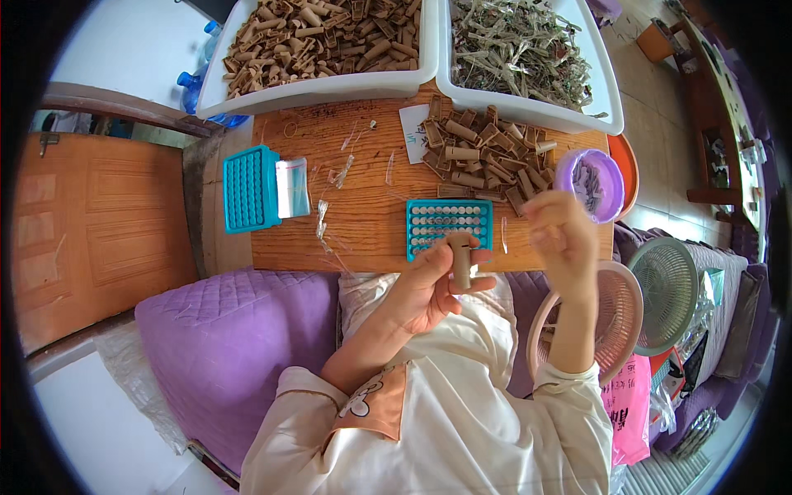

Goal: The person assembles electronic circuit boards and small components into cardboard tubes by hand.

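Observation:
Close in front of my body, my left hand (419,290) is closed around a brown plastic casing (462,266), a slim half-tube held roughly upright. Just beyond it lies a teal tray (409,231) with rows of small round silvery pieces. My right hand (563,235) is raised at the right of the table, beside a purple bowl (613,186) of small metallic parts. Motion smears its fingers, so whether they hold anything cannot be made out. Past the teal tray spreads a loose heap of similar brown casings (487,153).
Two white bins stand at the far edge, one of brown casings (322,41), one of tangled clear strips (520,54). At left are a teal rack (249,190) and clear bags (293,188). Plastic scraps (322,219) litter the wooden table (355,124). A pink basket (615,330) sits right.

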Demonstrator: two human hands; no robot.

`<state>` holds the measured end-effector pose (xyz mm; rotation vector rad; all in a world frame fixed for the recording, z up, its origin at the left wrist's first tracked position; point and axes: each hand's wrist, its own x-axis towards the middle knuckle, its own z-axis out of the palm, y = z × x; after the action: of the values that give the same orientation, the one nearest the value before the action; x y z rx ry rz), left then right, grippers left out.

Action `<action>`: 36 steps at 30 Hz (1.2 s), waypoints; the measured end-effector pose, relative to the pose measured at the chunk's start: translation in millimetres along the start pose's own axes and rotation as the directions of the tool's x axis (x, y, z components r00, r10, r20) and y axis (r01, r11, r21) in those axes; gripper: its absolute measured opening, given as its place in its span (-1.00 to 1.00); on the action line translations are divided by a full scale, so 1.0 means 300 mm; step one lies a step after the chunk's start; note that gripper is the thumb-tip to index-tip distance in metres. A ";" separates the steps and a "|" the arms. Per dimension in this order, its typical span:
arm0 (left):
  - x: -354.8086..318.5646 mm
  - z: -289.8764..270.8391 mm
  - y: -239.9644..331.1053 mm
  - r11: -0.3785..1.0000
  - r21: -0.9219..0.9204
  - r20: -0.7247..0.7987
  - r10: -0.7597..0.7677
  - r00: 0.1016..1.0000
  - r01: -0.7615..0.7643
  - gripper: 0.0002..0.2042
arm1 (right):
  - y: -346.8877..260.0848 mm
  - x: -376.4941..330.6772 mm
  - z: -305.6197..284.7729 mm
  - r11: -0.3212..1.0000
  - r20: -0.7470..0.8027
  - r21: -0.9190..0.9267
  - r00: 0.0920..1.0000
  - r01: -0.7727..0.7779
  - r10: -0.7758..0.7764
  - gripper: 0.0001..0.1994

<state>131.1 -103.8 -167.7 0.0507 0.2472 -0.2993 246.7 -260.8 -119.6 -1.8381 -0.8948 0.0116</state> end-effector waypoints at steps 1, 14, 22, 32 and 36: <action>-0.008 0.002 0.003 0.999 0.052 -0.021 -0.007 1.000 0.008 -0.61 | -0.021 0.004 0.044 0.997 0.053 0.041 0.996 0.071 -0.073 -0.86; -0.027 -0.009 -0.006 0.973 0.228 -0.021 -0.023 1.000 0.027 -0.54 | -0.074 -0.037 0.111 0.994 0.121 -0.062 0.989 0.088 -0.080 -0.88; -0.036 -0.017 -0.012 0.953 0.302 -0.005 -0.033 0.999 0.033 -0.58 | -0.097 -0.048 0.104 0.992 0.116 -0.100 0.991 0.078 -0.066 -0.90; -0.032 -0.016 -0.016 0.913 0.407 0.008 -0.027 1.000 0.021 -0.59 | -0.092 -0.064 0.115 0.990 0.156 -0.132 0.988 0.042 -0.021 -0.91; -0.026 -0.005 -0.025 0.897 0.439 -0.108 0.002 0.994 0.046 -0.66 | -0.075 -0.079 0.128 0.989 0.168 -0.145 0.984 -0.028 0.053 -0.91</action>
<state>121.5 -108.5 -167.2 0.5163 0.2817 -0.3721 201.5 -239.8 -128.0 -2.0107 -0.9986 0.1367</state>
